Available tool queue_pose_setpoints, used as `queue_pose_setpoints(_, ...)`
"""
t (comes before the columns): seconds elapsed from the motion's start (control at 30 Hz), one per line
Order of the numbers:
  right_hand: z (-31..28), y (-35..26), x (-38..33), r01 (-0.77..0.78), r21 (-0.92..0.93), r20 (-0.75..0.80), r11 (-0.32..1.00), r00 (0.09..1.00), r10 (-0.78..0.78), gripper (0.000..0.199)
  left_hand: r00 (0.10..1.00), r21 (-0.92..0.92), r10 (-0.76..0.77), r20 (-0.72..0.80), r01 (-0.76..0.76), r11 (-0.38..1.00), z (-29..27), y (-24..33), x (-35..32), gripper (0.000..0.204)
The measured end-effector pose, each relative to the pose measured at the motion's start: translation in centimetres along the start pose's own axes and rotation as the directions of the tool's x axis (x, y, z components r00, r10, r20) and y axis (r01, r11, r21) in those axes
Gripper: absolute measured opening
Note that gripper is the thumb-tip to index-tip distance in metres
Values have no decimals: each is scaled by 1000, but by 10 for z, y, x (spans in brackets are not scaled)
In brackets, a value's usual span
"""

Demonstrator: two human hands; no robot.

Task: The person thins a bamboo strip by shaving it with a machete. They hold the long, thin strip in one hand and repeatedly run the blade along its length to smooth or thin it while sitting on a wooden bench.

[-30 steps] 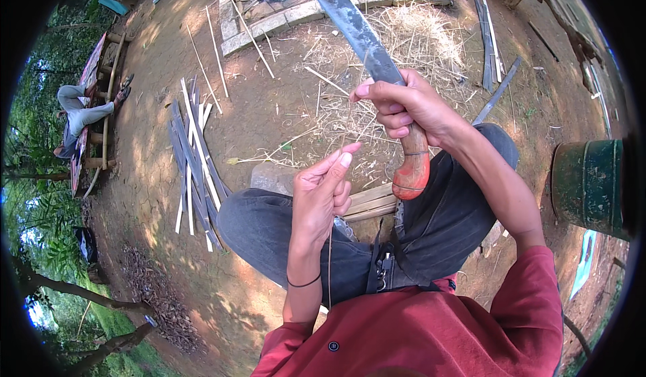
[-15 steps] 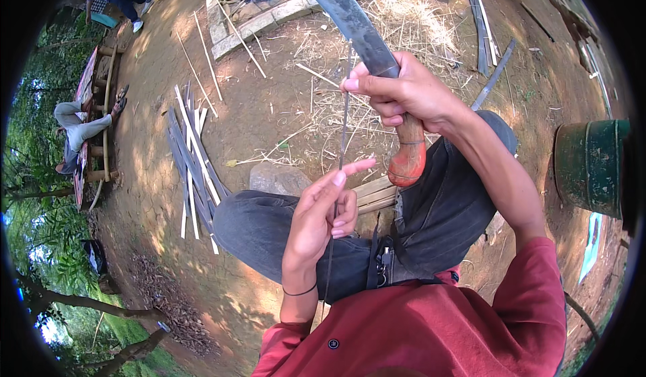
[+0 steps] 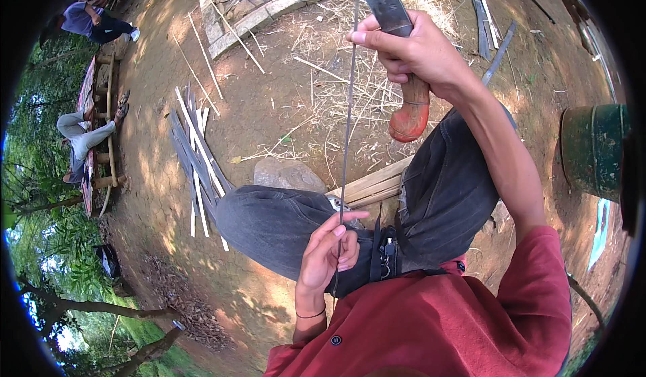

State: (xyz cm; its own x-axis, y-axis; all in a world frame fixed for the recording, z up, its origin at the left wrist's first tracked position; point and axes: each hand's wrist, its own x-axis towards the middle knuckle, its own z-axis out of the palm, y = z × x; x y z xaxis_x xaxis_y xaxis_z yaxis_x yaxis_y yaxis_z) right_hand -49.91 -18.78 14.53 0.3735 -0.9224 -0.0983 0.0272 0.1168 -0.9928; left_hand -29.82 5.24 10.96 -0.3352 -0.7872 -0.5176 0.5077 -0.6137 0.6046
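Observation:
A machete with a wide dark blade and a wooden handle ending in a red knob is gripped by my right hand, its tip cut off at the top of the view. The thumb and forefinger of that hand also pinch a long, thin dark strip. Lower down, near my lap, my left hand holds the same strip between thumb and fingers, its forefinger stretched out. The strip runs nearly straight between the hands, over my left thigh, and trails below the left hand.
Dark and pale slats lie piled on the ground at left. A stone and pale split pieces sit before my legs, with shavings beyond. At right stands a green drum. Two people are at far left, one on a bamboo bench.
My hands have moved apart: the right one, with the machete, farther away from me, the left one closer to my body. More strip shows between them. A person at upper left has shifted.

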Motion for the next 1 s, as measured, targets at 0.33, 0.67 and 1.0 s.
queue_pose_setpoints(0.33, -27, 6, 9, 58, 12, -69, 998, 996, -57, 31, 994, 41, 44, 102, -49, 998, -21, -17, -18, 31)
queue_pose_setpoints(0.67, -43, -2, 23, -88, 385, -69, 919, 990, 123, 8, 990, 80, -28, 141, 16, 997, -18, -22, -23, 30)
queue_pose_setpoints(1.0, -55, 12, 37, -107, 509, -15, 854, 991, 133, 12, 971, 154, -128, 204, 97, 983, -16, -26, -29, 34)
